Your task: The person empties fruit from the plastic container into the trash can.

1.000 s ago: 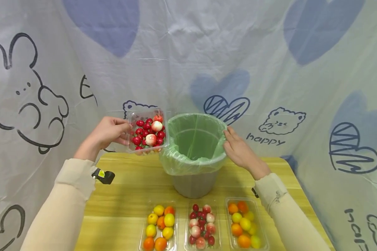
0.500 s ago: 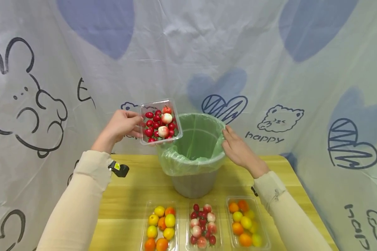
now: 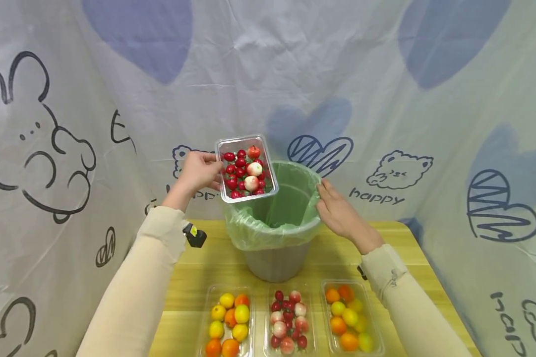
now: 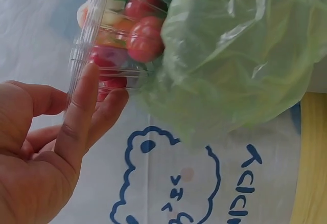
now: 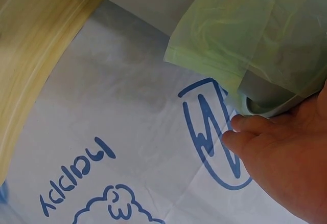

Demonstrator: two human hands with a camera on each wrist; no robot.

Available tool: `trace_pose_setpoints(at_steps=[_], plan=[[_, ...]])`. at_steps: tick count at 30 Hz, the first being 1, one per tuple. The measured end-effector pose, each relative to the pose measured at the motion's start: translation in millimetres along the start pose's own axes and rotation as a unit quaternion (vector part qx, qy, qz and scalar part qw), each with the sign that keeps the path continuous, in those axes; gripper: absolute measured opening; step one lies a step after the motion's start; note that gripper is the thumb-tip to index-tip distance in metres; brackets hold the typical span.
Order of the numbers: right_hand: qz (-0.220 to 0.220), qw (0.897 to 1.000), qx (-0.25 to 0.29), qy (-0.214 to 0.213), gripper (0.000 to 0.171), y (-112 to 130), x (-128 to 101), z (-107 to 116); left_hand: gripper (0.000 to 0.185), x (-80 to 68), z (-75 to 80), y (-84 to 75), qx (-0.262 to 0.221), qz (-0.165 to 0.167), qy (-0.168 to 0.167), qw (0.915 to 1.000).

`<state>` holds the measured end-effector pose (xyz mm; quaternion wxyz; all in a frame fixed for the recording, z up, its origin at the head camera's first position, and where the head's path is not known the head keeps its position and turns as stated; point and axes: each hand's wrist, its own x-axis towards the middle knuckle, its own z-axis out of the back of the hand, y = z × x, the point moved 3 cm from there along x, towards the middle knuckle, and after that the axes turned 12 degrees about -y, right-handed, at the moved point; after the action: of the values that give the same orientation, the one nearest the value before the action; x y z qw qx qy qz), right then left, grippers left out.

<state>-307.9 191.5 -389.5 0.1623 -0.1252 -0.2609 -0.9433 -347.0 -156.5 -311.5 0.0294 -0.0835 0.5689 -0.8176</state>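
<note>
While in left hand (image 3: 201, 172), punnet (image 3: 238, 144); on curtain (image 3: 245, 74), "happy" (image 3: 377, 197).

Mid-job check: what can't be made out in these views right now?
- Bin: floor hidden by the liner, head view.
- Held tray: upper part cut off by the top edge, left wrist view.
- Right hand: cut off by the right edge, right wrist view.
- Yellow label at the left wrist: any print too small, head view.

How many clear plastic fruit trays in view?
4. Held tray in the left hand; left tray, middle tray and right tray in a row on the wood-grain table.
</note>
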Motion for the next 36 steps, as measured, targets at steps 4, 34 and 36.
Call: trace_pose_setpoints(at_steps=[4,34,36], plan=[[0.000,1.000,-0.002,-0.001,0.063,0.2,0.9,0.2,0.033,5.0,-7.9,3.6,0.003,-0.012,-0.004,0.9999],[-0.005,1.000,-0.003,0.012,0.063,-2.9,-0.1,0.5,0.049,1.5,-38.2,7.6,-0.012,-0.054,-0.030,0.9980],[-0.004,1.000,-0.003,0.012,0.063,-3.1,-0.1,0.4,0.049,1.0,-39.0,8.7,-0.016,-0.053,-0.035,0.9979]])
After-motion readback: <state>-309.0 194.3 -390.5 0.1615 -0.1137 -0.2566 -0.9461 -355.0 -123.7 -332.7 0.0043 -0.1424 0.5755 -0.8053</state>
